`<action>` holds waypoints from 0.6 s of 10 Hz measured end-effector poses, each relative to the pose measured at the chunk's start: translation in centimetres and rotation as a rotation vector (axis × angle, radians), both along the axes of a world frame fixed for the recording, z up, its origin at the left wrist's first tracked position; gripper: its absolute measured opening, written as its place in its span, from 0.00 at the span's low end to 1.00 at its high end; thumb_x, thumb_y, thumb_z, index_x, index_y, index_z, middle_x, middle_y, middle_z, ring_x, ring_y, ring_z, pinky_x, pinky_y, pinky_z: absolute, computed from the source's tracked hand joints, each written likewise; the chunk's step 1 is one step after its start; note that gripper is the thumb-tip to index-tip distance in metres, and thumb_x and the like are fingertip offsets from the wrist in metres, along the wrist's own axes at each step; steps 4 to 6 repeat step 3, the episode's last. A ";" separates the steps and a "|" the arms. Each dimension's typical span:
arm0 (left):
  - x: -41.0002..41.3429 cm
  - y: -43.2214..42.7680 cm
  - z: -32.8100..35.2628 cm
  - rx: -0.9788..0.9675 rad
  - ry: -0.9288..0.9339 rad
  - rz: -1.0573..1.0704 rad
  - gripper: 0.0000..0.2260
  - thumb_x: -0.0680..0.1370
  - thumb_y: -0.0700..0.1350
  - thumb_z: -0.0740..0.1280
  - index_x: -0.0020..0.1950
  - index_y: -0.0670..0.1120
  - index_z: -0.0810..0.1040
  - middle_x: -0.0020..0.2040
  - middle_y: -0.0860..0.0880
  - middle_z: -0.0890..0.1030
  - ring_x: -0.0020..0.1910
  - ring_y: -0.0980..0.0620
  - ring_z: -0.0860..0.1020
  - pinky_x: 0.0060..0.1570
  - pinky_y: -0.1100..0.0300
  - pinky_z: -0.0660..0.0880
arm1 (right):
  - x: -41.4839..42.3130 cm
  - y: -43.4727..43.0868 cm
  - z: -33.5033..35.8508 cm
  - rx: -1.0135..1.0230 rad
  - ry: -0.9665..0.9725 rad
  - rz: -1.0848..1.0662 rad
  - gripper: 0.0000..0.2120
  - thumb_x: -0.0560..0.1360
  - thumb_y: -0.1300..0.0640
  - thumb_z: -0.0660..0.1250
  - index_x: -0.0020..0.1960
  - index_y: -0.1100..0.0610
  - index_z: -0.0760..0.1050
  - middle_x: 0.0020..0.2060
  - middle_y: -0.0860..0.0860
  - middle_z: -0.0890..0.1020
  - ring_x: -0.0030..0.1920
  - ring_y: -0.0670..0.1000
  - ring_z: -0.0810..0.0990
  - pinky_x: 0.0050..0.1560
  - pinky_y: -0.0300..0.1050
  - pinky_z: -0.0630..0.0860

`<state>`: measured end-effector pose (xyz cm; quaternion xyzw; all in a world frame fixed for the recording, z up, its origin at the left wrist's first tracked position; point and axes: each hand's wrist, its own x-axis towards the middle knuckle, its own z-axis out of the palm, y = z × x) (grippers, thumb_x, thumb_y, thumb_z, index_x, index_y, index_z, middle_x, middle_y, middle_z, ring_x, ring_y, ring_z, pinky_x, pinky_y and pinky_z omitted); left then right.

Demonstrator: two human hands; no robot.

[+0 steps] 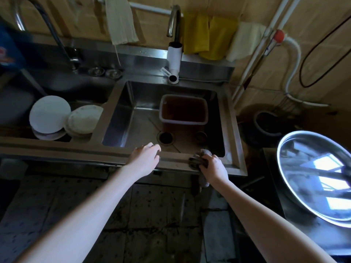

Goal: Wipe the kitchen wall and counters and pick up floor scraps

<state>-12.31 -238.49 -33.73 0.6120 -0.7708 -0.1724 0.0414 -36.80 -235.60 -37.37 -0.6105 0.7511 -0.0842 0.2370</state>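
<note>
1. A dark grey, crumpled cleaning rag (202,158) is pressed onto the front rim of the shiny steel sink (176,155). It is held there so the rim can be rubbed clean.
2. The right hand (213,168) is closed over the rag. Its fingers are curled around the rag so it is gripped firmly, and one end of the rag hangs down past the edge.
3. The left hand (145,158) is laid on the same rim, well to the left of the rag. Its fingers are loosely bent and nothing is held in it. It seems to be put there to keep the body steady.
4. A square plastic tub of brown water (183,109) is kept in the basin, likely so spills are caught.
5. The tiled floor (152,215) is still to be picked over, it is judged.
</note>
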 end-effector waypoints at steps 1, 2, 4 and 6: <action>-0.2 0.3 0.9 -0.036 -0.005 0.009 0.10 0.79 0.47 0.59 0.60 0.51 0.74 0.57 0.50 0.76 0.50 0.47 0.77 0.43 0.59 0.66 | -0.2 0.4 0.9 -0.026 0.029 0.016 0.17 0.75 0.55 0.65 0.63 0.51 0.73 0.55 0.53 0.76 0.52 0.54 0.77 0.45 0.46 0.76; -0.5 1.0 2.4 -0.028 -0.014 0.021 0.11 0.80 0.47 0.59 0.61 0.50 0.73 0.59 0.50 0.76 0.51 0.47 0.77 0.44 0.58 0.67 | -0.4 1.3 2.2 -0.047 0.020 -0.017 0.15 0.76 0.54 0.65 0.63 0.50 0.74 0.55 0.52 0.75 0.52 0.54 0.78 0.44 0.45 0.74; -0.9 1.7 3.6 -0.046 -0.021 0.017 0.11 0.80 0.47 0.59 0.61 0.50 0.73 0.60 0.49 0.76 0.50 0.47 0.77 0.47 0.56 0.70 | -1.1 1.7 3.4 -0.097 0.019 -0.015 0.14 0.77 0.54 0.63 0.62 0.50 0.74 0.55 0.52 0.75 0.52 0.54 0.78 0.44 0.45 0.73; -0.9 1.7 3.6 -0.046 -0.021 0.017 0.11 0.80 0.47 0.59 0.61 0.50 0.73 0.60 0.49 0.76 0.50 0.47 0.77 0.47 0.56 0.70 | -1.1 1.7 3.4 -0.097 0.019 -0.015 0.14 0.77 0.54 0.63 0.62 0.50 0.74 0.55 0.52 0.75 0.52 0.54 0.78 0.44 0.45 0.73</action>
